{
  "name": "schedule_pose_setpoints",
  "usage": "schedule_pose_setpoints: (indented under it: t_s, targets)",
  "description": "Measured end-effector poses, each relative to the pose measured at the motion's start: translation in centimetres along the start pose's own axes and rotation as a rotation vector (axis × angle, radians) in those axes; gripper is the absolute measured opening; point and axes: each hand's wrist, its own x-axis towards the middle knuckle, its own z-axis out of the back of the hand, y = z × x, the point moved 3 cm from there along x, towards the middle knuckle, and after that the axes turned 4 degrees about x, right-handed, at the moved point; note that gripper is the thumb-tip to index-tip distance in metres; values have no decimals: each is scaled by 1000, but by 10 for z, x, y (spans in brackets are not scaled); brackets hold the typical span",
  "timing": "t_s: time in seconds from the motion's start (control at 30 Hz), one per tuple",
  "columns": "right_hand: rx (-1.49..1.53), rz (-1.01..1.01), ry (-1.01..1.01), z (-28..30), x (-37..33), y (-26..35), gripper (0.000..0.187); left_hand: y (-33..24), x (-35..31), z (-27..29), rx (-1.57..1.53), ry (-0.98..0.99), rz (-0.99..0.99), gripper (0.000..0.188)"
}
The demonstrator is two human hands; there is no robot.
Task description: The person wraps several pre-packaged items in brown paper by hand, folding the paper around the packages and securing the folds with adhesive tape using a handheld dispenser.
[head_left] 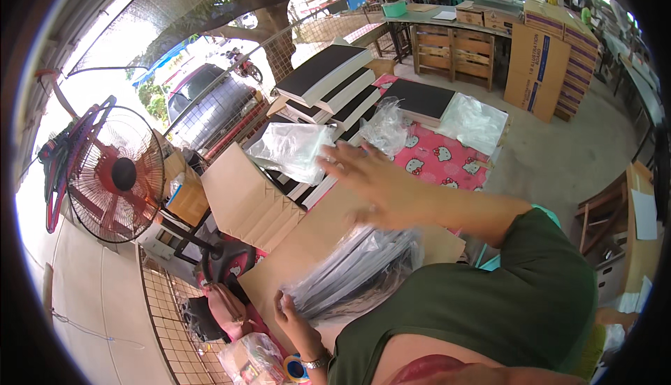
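Observation:
My right hand reaches across the table with its fingers spread, slightly blurred. Its fingertips are near a clear plastic bag lying on stacks of black-topped boards with white edges; I cannot tell whether they touch. Close to my body, a bundle in clear plastic rests on a brown cardboard sheet. At the left end of this bundle is my left hand, fingers loosely curved and apart, with nothing seen in them. What the plastic wraps looks dark but is hard to make out.
A stack of brown cardboard pieces stands left of the boards. More plastic lies on the pink patterned tablecloth. A fan stands at the left. Tape sits by my left wrist. Large cartons stand far right.

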Motion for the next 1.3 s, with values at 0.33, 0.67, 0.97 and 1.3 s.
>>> schedule_pose_setpoints:
  t_s: [0.33, 0.67, 0.97, 1.3]
  targets:
    - [-161, -98, 689, -69, -40, 33, 93, -6, -5, -4, -65, 159, 181, 24]
    - [-1, 103, 455, -79, -50, 32, 105, -7, 10, -10, 585, 272, -205, 34]
    - [478, -102, 330, -57, -119, -69, 111, 22, 3, 16, -318, 498, 9, 64]
    - [887, -558, 199, -117, -152, -20, 50, 78, -5, 12, -109, 549, -172, 81]
